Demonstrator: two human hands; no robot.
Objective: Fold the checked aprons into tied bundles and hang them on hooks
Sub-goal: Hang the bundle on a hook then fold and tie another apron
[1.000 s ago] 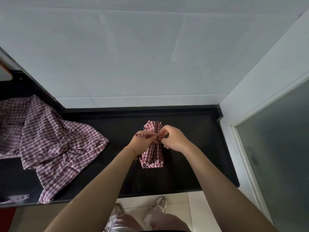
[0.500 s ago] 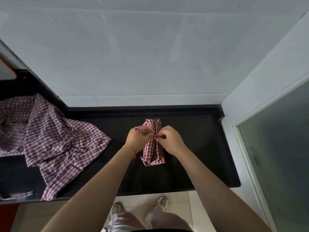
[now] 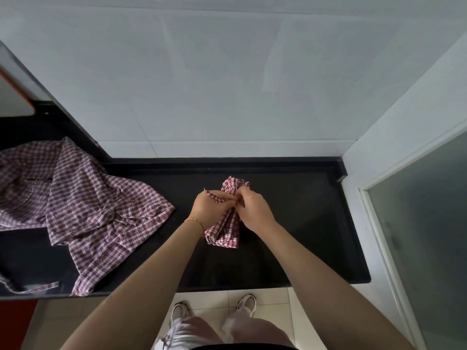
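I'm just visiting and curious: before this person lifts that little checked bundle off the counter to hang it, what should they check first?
1. Folded apron bundle lies flat on the black counter: ok.
2. Left hand pinches the tie strap: ok.
3. Right hand grips at the bundle's middle: ok.
4. Knot pulled tight: cannot tell, fingers hide it.
5. Hook within reach: cannot tell, none in view.
6. Unfolded aprons lie apart from the bundle: ok.

We find no text, label or number to read. The checked cloth near the fingers bears none.
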